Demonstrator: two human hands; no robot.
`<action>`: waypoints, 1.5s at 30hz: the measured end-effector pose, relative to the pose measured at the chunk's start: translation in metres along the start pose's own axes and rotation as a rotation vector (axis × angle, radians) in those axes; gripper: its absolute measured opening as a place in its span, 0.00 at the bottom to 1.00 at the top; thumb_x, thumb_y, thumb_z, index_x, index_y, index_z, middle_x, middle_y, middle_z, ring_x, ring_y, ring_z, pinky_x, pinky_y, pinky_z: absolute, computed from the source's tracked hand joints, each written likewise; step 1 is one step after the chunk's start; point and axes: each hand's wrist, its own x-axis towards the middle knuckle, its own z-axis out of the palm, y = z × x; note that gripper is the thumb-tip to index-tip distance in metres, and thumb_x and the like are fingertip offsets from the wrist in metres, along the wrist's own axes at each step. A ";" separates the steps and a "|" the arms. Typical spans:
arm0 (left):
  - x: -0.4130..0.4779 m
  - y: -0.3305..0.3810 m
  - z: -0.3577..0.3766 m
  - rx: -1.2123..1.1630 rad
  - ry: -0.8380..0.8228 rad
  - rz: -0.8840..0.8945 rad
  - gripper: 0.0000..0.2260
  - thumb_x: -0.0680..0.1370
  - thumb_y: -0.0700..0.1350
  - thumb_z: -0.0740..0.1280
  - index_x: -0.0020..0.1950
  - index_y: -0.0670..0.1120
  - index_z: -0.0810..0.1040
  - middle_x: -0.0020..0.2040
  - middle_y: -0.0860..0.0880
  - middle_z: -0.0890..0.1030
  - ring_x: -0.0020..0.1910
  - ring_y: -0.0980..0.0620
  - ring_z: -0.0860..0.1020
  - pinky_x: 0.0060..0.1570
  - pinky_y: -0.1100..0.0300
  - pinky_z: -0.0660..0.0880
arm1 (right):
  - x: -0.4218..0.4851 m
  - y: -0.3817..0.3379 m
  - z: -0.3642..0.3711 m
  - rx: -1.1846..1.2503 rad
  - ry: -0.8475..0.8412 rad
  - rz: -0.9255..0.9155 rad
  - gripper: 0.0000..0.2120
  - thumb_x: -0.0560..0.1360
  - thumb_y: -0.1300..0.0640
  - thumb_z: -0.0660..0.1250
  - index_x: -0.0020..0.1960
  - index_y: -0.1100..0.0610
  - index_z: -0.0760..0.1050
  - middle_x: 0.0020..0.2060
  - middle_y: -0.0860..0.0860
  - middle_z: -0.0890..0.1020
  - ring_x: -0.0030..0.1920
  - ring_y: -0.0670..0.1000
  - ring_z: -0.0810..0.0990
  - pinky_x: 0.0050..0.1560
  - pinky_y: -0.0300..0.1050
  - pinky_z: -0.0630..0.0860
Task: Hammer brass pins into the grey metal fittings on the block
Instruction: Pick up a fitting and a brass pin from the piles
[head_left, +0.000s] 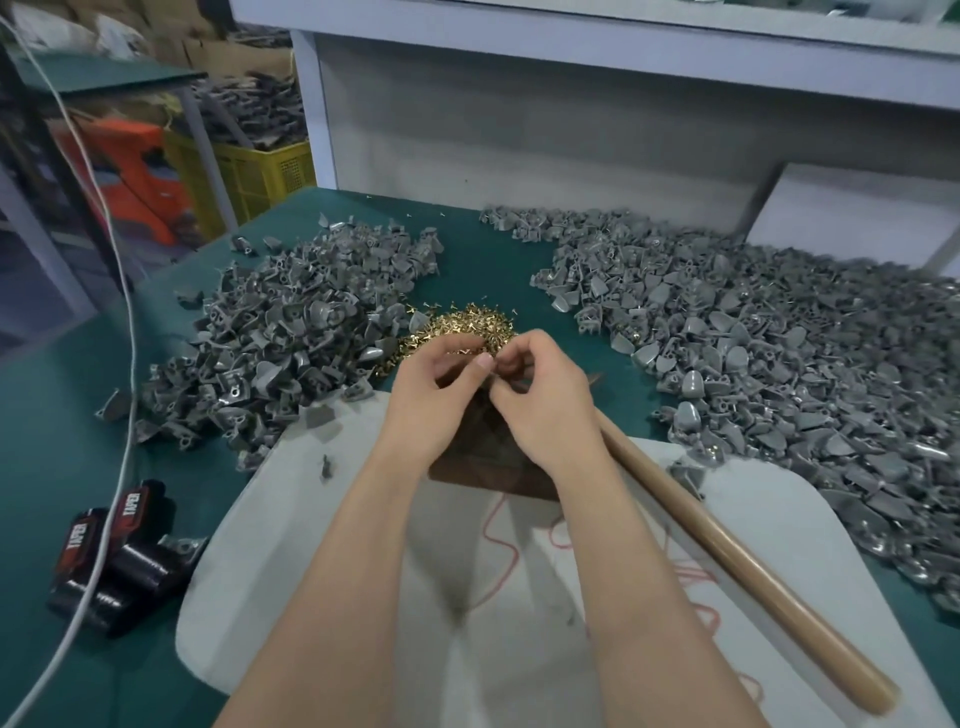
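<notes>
My left hand and my right hand meet over a dark wooden block, with fingers curled together. They pinch something small between the fingertips; it is too hidden to name. A heap of brass pins lies just beyond the hands. Grey metal fittings are piled at the left and in a larger spread at the right. A hammer's wooden handle lies diagonally on the white cloth beside my right forearm; its head is hidden behind the hand.
Two black and red battery packs lie at the left near a white cable. The green table top ends at the left. A grey-white bench frame stands behind. Yellow crates sit on the floor.
</notes>
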 end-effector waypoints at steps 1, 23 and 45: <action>0.001 0.000 -0.001 -0.006 -0.005 -0.008 0.07 0.77 0.39 0.68 0.50 0.52 0.78 0.47 0.49 0.84 0.48 0.57 0.81 0.53 0.67 0.74 | 0.000 0.000 0.000 -0.002 -0.006 0.003 0.08 0.72 0.62 0.69 0.45 0.53 0.71 0.44 0.49 0.79 0.44 0.46 0.76 0.49 0.40 0.75; -0.004 -0.002 -0.011 0.110 -0.155 -0.062 0.03 0.77 0.38 0.68 0.45 0.45 0.79 0.47 0.48 0.83 0.47 0.57 0.79 0.56 0.61 0.72 | 0.059 -0.009 0.000 -0.363 -0.080 0.265 0.10 0.73 0.59 0.66 0.54 0.55 0.80 0.54 0.53 0.81 0.55 0.55 0.79 0.54 0.44 0.74; -0.003 0.000 -0.014 0.240 -0.158 -0.002 0.04 0.77 0.41 0.68 0.46 0.49 0.81 0.46 0.53 0.81 0.49 0.56 0.78 0.50 0.65 0.72 | 0.040 -0.006 -0.017 -0.110 -0.077 0.177 0.06 0.73 0.60 0.69 0.40 0.51 0.79 0.36 0.48 0.81 0.45 0.51 0.81 0.54 0.48 0.77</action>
